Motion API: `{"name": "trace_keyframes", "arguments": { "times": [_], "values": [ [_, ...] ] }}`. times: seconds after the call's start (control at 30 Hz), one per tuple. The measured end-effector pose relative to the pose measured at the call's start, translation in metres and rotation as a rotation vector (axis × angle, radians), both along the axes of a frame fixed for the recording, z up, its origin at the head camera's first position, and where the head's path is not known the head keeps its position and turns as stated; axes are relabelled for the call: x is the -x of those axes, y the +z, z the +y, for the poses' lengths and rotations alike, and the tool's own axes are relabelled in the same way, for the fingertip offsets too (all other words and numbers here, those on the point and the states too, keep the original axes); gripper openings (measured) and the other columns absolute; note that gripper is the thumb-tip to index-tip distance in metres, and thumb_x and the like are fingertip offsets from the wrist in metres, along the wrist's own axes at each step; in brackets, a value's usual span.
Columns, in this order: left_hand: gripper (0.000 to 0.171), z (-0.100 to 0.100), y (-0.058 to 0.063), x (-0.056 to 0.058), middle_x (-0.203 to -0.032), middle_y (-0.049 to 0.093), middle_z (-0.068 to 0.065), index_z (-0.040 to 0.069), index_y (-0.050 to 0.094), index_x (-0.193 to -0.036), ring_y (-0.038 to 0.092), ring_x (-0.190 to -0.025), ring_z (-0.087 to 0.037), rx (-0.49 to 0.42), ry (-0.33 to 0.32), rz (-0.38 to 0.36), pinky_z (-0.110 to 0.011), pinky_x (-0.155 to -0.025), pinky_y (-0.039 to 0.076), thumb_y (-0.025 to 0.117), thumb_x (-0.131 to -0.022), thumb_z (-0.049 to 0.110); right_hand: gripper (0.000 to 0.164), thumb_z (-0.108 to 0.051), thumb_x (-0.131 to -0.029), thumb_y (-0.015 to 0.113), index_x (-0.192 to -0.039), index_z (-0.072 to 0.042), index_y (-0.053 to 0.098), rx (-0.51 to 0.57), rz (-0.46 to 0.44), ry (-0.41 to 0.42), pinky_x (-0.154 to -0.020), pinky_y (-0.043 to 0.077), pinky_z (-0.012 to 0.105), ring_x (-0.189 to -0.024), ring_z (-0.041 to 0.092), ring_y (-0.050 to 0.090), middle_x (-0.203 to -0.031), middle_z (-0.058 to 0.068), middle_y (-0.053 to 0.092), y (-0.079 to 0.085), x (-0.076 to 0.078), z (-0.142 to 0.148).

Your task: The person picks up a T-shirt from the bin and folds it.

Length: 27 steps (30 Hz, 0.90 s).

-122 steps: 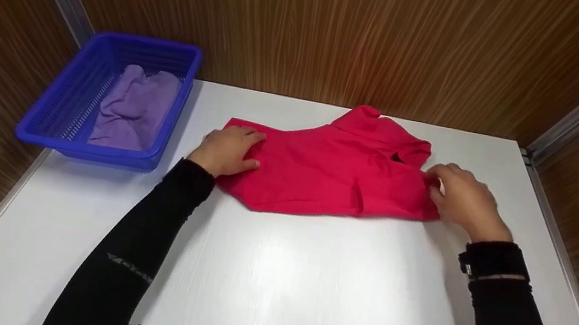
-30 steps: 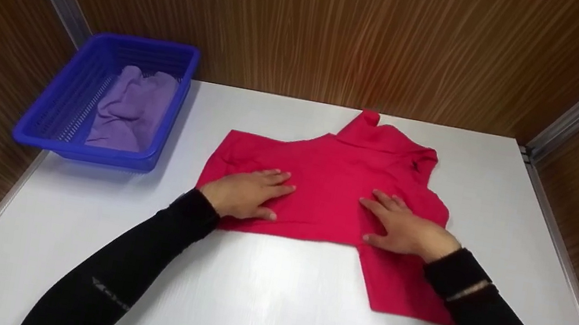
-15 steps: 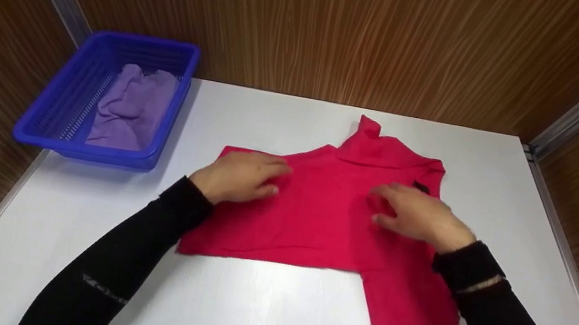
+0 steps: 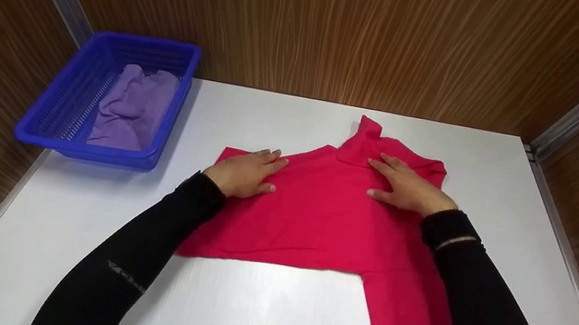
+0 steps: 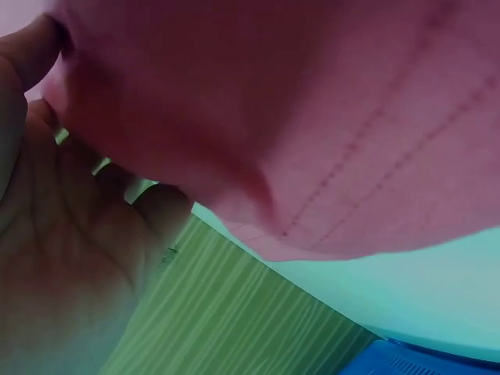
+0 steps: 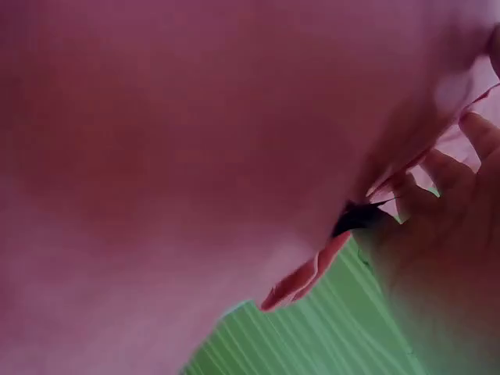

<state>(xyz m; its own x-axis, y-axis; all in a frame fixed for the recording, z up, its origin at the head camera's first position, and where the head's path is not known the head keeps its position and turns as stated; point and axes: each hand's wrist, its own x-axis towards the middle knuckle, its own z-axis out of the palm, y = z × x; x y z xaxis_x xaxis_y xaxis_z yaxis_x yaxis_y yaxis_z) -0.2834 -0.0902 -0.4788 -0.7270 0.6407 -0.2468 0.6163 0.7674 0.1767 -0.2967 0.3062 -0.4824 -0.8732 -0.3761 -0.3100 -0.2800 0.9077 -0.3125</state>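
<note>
A red shirt (image 4: 316, 214) lies spread on the white table, with a part (image 4: 410, 318) reaching toward the front right. My left hand (image 4: 247, 173) rests on the shirt's upper left edge, fingers straight and slightly spread. On the right, my right hand (image 4: 408, 188) lies over the collar-like fold (image 4: 367, 140), its fingers extended too. In the left wrist view, a double row of stitching (image 5: 344, 168) runs along the cloth near the hand. Beside the fingers in the right wrist view, a small black tag (image 6: 359, 219) shows at the cloth's edge.
A blue plastic basket (image 4: 29, 134) stands at the back left with a crumpled lilac cloth (image 4: 137, 107) inside. Wood-grain panels (image 4: 312, 25) enclose the white table (image 4: 251, 321) at the back and both sides.
The shirt has spread toward the front, and its front-right part has come out. The right hand has left the right end it pinched; both hands have now flattened, the right shifting toward the fold.
</note>
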Motion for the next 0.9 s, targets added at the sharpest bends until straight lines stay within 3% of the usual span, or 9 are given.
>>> {"name": "trace_keyframes", "arguments": {
  "times": [0.2, 0.3, 0.4, 0.5, 0.67, 0.8, 0.9],
  "values": [
    [0.069, -0.001, 0.002, -0.021, -0.175, 0.028, -0.017, 0.019, 0.029, -0.168, 0.029, -0.163, -0.038, 0.022, 0.034, 0.014, -0.05, -0.131, 0.034, 0.052, -0.109, 0.046, 0.081, -0.048, -0.101, 0.067, -0.167, -0.018, 0.031, -0.031, 0.012, 0.021, -0.126, 0.032, 0.068, -0.162, 0.047, 0.018, -0.174, 0.023, 0.022, 0.009, -0.021, -0.003],
    [0.064, 0.001, 0.007, -0.023, -0.166, 0.046, -0.015, 0.022, 0.038, -0.164, 0.048, -0.151, -0.038, 0.031, 0.051, 0.075, -0.056, -0.117, 0.049, 0.053, -0.108, 0.048, 0.072, -0.042, -0.099, 0.072, -0.16, -0.015, 0.044, -0.062, 0.082, 0.028, -0.12, 0.043, 0.064, -0.153, 0.044, 0.039, -0.164, 0.023, 0.039, 0.015, -0.027, -0.007],
    [0.051, 0.002, 0.01, -0.016, -0.144, 0.067, -0.011, 0.023, 0.052, -0.155, 0.067, -0.127, -0.037, 0.036, 0.095, 0.196, -0.058, -0.096, 0.06, 0.055, -0.109, 0.044, 0.055, -0.037, -0.098, 0.074, -0.144, -0.011, 0.06, -0.078, 0.226, 0.033, -0.106, 0.055, 0.058, -0.131, 0.038, 0.06, -0.142, 0.02, 0.059, 0.015, -0.025, -0.015],
    [0.035, 0.0, 0.01, -0.005, -0.126, 0.075, -0.009, 0.02, 0.063, -0.14, 0.074, -0.111, -0.037, 0.06, 0.142, 0.273, -0.055, -0.087, 0.062, 0.06, -0.107, 0.034, 0.044, -0.035, -0.098, 0.075, -0.133, -0.01, 0.064, -0.057, 0.365, 0.039, -0.099, 0.059, 0.055, -0.123, 0.035, 0.064, -0.13, 0.017, 0.064, 0.01, -0.018, -0.028],
    [0.024, -0.004, 0.007, 0.011, -0.118, 0.075, -0.008, 0.017, 0.07, -0.12, 0.073, -0.109, -0.036, 0.086, 0.147, 0.25, -0.055, -0.088, 0.061, 0.071, -0.101, 0.031, 0.045, -0.036, -0.097, 0.077, -0.134, -0.014, 0.063, -0.042, 0.442, 0.061, -0.095, 0.061, 0.057, -0.125, 0.035, 0.064, -0.132, 0.013, 0.065, 0.001, -0.007, -0.054],
    [0.018, -0.003, 0.006, 0.014, -0.114, 0.076, -0.008, 0.015, 0.071, -0.113, 0.073, -0.107, -0.035, 0.082, 0.126, 0.255, -0.054, -0.087, 0.06, 0.07, -0.102, 0.03, 0.022, -0.025, -0.101, 0.071, -0.121, -0.015, 0.068, -0.056, 0.505, 0.053, -0.083, 0.063, 0.057, -0.11, 0.036, 0.071, -0.117, 0.011, 0.072, -0.005, 0.003, -0.063],
    [0.015, -0.005, 0.008, 0.015, -0.111, 0.076, -0.009, 0.014, 0.07, -0.111, 0.074, -0.105, -0.036, 0.047, 0.123, 0.265, -0.054, -0.085, 0.061, 0.067, -0.104, 0.026, 0.011, -0.018, -0.104, 0.063, -0.112, -0.015, 0.069, -0.006, 0.544, -0.01, -0.076, 0.063, 0.057, -0.1, 0.038, 0.074, -0.104, 0.011, 0.076, -0.003, 0.009, -0.058]
  ]
}}
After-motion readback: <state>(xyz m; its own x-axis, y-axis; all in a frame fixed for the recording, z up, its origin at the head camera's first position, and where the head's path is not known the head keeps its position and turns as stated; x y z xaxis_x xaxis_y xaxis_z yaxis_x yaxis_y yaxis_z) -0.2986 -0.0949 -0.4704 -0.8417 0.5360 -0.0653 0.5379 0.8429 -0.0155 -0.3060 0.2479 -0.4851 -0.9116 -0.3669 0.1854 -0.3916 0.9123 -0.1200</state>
